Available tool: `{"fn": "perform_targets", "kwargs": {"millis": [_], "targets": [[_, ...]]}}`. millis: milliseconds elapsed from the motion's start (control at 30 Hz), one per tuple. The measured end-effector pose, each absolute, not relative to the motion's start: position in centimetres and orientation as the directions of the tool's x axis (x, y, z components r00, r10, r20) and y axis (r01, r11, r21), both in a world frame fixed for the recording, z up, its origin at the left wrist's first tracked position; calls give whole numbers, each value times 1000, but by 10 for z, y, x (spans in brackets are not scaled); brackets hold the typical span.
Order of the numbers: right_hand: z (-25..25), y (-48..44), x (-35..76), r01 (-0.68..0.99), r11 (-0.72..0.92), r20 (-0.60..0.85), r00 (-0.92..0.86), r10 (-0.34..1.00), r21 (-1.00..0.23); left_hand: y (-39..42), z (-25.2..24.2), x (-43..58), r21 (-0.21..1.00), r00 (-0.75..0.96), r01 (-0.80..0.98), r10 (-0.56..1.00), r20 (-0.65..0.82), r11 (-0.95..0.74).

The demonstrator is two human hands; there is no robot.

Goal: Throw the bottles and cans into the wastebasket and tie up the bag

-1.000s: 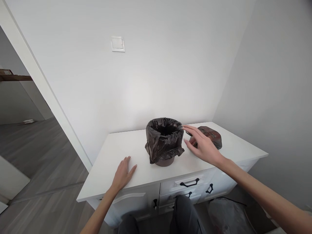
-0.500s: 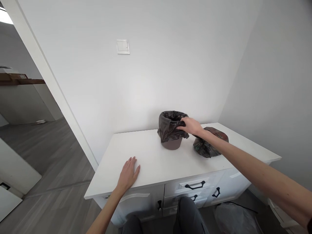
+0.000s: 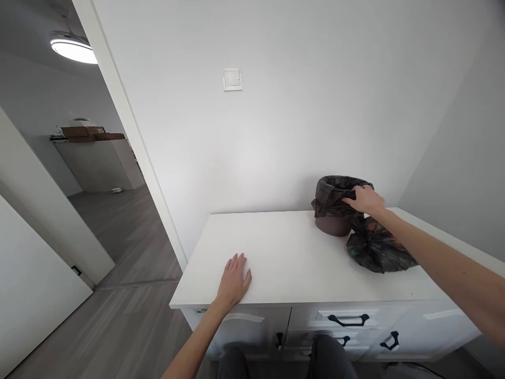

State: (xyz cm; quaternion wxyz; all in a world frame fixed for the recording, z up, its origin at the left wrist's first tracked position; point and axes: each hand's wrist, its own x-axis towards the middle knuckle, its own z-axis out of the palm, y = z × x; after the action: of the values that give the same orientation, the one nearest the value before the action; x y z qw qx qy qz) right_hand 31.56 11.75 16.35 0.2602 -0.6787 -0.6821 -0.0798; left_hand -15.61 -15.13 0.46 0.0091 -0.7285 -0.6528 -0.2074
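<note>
A small brown trash bin [image 3: 332,225] stands upright near the wall on the white cabinet top [image 3: 276,258]. A thin black bag [image 3: 329,197] lines it and folds down over its rim. My right hand [image 3: 366,200] pinches the bin's lined rim on the right side, thumb outside, with some fingertips hidden. Just in front and to the right lies a filled, gathered black trash bag [image 3: 381,250], partly under my right forearm in this view. My left hand [image 3: 233,279] rests flat on the cabinet top near its front left, fingers stretched out and holding nothing.
The white cabinet has black drawer handles [image 3: 349,319] in front, with my knees [image 3: 331,358] below. A light switch [image 3: 232,79] is on the wall. At left, a doorway opens to another room with boxes [image 3: 84,132] and a lit ceiling lamp [image 3: 73,51].
My right hand has shifted the bin right along the cabinet top, closer to the filled bag. The view has turned left, showing more of the doorway. My left hand stays flat on the top.
</note>
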Motion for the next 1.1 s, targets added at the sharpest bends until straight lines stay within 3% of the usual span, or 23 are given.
{"fn": "perform_targets", "kwargs": {"millis": [67, 133, 233, 333, 400, 500, 633, 900, 1100], "targets": [[157, 110, 307, 953, -2, 419, 136, 898, -304, -148, -1, -157, 251, 65, 956, 947, 316, -150], [146, 91, 288, 935, 39, 486, 147, 862, -351, -146, -4, -158, 250, 71, 955, 945, 318, -156], [115, 47, 250, 900, 272, 567, -34, 823, -341, -144, -6, -159, 256, 74, 953, 945, 319, -161], [66, -2, 216, 815, 465, 487, -268, 831, -345, -144, -4, -158, 254, 79, 953, 942, 325, -167], [29, -30, 202, 772, 511, 399, -361, 842, -379, -144, -1, -157, 248, 79, 954, 941, 330, -168], [-16, -54, 191, 776, 463, 281, -373, 884, -428, -143, 0, -156, 244, 77, 956, 938, 337, -166], [-41, -58, 189, 835, 374, 180, -328, 927, -403, -138, -4, -159, 244, 88, 953, 935, 343, -180], [-27, -60, 186, 868, 334, 157, -296, 942, -368, -133, -1, -157, 245, 95, 952, 940, 327, -182], [-7, -73, 178, 876, 312, 219, -245, 944, -367, -138, 10, -154, 213, 72, 965, 932, 355, -156]]}}
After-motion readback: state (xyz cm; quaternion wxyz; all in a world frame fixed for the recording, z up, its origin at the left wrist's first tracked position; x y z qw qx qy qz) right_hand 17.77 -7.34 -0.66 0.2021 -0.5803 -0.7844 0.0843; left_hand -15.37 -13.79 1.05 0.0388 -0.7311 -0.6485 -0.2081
